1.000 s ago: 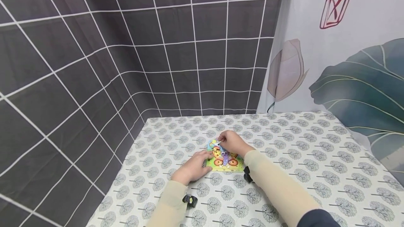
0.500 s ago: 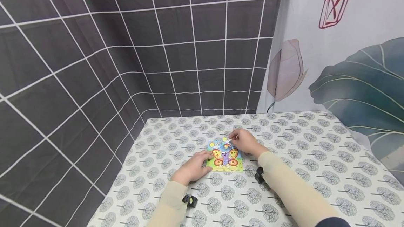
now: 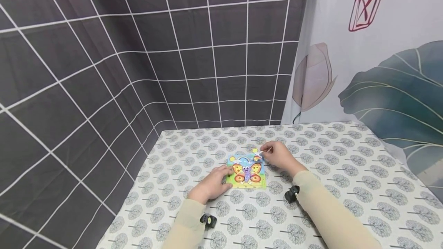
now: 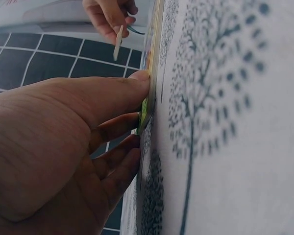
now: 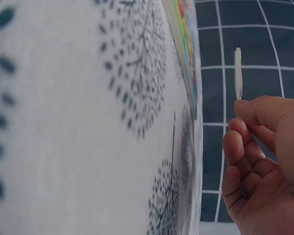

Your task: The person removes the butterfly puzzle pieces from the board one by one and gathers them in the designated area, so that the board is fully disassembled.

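A butterfly puzzle board (image 3: 246,179), mostly green, blue and orange, lies flat on the cloth. At its left edge rests my left hand (image 3: 214,181). In the left wrist view its thumb touches the board's edge, with the other fingers loosely bent beside it. Above the board's upper right corner, my right hand (image 3: 278,156) pinches a thin puzzle piece (image 3: 256,152) with yellow, white and red parts. The right wrist view shows this piece (image 5: 238,73) edge-on, pale and upright between thumb and forefinger, apart from the board. Its picture is too small to make out.
A white cloth (image 3: 194,203) printed with grey trees covers the table. Behind stands a dark curtain (image 3: 194,64) with a white grid, and a white hanging (image 3: 322,18) with leaf prints is at the right. Each wrist carries a small black camera (image 3: 209,220).
My right hand has moved right with the puzzle piece, from over the board to its upper right corner, uncovering more of the butterfly and a rainbow. The left hand has stayed in place.
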`<action>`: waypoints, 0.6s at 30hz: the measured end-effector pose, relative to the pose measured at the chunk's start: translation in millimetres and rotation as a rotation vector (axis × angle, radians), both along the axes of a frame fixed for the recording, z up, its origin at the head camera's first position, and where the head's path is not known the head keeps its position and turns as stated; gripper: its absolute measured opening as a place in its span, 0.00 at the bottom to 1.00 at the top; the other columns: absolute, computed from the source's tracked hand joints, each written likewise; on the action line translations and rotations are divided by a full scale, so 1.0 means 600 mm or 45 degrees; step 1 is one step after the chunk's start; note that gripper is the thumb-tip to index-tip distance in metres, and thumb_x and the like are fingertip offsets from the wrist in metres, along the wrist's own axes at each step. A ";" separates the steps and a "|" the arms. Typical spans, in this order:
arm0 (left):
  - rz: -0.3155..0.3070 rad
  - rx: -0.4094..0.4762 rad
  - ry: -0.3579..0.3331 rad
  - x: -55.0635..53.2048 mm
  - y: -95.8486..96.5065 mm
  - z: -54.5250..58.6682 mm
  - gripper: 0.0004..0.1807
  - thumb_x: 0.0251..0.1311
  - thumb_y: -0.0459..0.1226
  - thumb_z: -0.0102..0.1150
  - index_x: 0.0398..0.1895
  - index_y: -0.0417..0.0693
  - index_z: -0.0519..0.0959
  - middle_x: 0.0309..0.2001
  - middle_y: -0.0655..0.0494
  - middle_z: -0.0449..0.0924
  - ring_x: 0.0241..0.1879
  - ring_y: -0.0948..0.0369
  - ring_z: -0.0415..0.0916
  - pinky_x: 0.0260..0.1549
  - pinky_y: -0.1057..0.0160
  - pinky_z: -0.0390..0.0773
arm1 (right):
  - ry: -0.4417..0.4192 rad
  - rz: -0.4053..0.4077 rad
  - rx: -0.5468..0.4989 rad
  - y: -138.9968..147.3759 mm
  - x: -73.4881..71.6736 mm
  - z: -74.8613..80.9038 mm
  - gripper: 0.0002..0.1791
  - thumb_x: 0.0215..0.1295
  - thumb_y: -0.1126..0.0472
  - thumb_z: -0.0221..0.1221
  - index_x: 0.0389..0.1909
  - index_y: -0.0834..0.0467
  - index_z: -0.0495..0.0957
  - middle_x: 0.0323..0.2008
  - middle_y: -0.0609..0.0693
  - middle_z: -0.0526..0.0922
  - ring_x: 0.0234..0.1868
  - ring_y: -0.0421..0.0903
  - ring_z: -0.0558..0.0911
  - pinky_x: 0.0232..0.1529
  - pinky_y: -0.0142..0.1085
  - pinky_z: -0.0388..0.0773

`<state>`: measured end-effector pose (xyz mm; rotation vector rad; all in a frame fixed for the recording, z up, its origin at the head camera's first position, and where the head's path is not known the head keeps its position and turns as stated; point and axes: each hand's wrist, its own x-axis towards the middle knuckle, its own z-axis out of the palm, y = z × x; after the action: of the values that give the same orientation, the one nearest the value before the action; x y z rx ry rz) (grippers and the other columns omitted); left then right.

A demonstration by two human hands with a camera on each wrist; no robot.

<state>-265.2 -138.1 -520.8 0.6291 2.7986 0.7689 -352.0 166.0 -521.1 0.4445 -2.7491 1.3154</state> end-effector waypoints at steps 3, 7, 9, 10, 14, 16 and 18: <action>0.000 0.002 -0.002 0.000 -0.001 0.000 0.28 0.68 0.42 0.67 0.72 0.55 0.76 0.79 0.63 0.63 0.79 0.54 0.57 0.77 0.46 0.59 | -0.019 -0.035 -0.021 0.012 0.001 -0.003 0.08 0.66 0.64 0.67 0.44 0.56 0.89 0.38 0.49 0.85 0.36 0.46 0.80 0.38 0.40 0.82; -0.004 0.003 0.009 0.000 -0.001 0.000 0.28 0.68 0.42 0.67 0.71 0.55 0.76 0.79 0.63 0.63 0.78 0.54 0.58 0.77 0.46 0.60 | -0.057 -0.097 -0.057 0.029 0.004 -0.010 0.08 0.66 0.64 0.68 0.45 0.55 0.89 0.41 0.50 0.85 0.37 0.48 0.79 0.39 0.40 0.80; -0.007 0.004 0.012 0.000 -0.001 0.000 0.28 0.68 0.42 0.67 0.71 0.55 0.76 0.79 0.63 0.63 0.78 0.54 0.58 0.77 0.46 0.60 | -0.085 -0.117 -0.085 0.036 0.007 -0.014 0.08 0.66 0.64 0.68 0.45 0.55 0.88 0.41 0.51 0.85 0.37 0.48 0.79 0.40 0.40 0.79; -0.007 0.008 0.012 0.000 -0.001 0.000 0.28 0.68 0.42 0.67 0.72 0.54 0.76 0.79 0.63 0.63 0.78 0.54 0.58 0.77 0.46 0.60 | -0.099 -0.120 -0.107 0.039 0.008 -0.016 0.09 0.66 0.65 0.67 0.45 0.56 0.88 0.41 0.52 0.85 0.37 0.49 0.79 0.40 0.40 0.80; -0.006 0.013 0.007 0.001 -0.002 -0.001 0.29 0.68 0.42 0.67 0.72 0.54 0.76 0.79 0.63 0.63 0.79 0.54 0.57 0.77 0.46 0.59 | -0.146 -0.130 -0.165 0.051 0.013 -0.025 0.10 0.66 0.66 0.66 0.47 0.58 0.87 0.41 0.53 0.84 0.38 0.50 0.79 0.41 0.40 0.81; -0.006 0.017 0.008 0.001 -0.002 0.000 0.28 0.68 0.42 0.67 0.72 0.54 0.76 0.79 0.63 0.63 0.79 0.54 0.58 0.77 0.46 0.59 | -0.151 -0.142 -0.178 0.056 0.015 -0.028 0.11 0.65 0.67 0.67 0.48 0.58 0.87 0.40 0.53 0.84 0.39 0.50 0.79 0.42 0.39 0.81; -0.007 0.021 0.009 0.001 -0.002 0.001 0.28 0.68 0.42 0.67 0.71 0.54 0.76 0.79 0.62 0.63 0.78 0.53 0.58 0.77 0.45 0.59 | -0.152 -0.146 -0.185 0.061 0.016 -0.030 0.12 0.65 0.67 0.67 0.48 0.58 0.87 0.40 0.53 0.84 0.39 0.50 0.79 0.42 0.39 0.81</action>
<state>-264.4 -139.1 -520.2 0.6432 2.7986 0.7906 -342.3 202.5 -538.9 0.2023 -2.6990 1.5454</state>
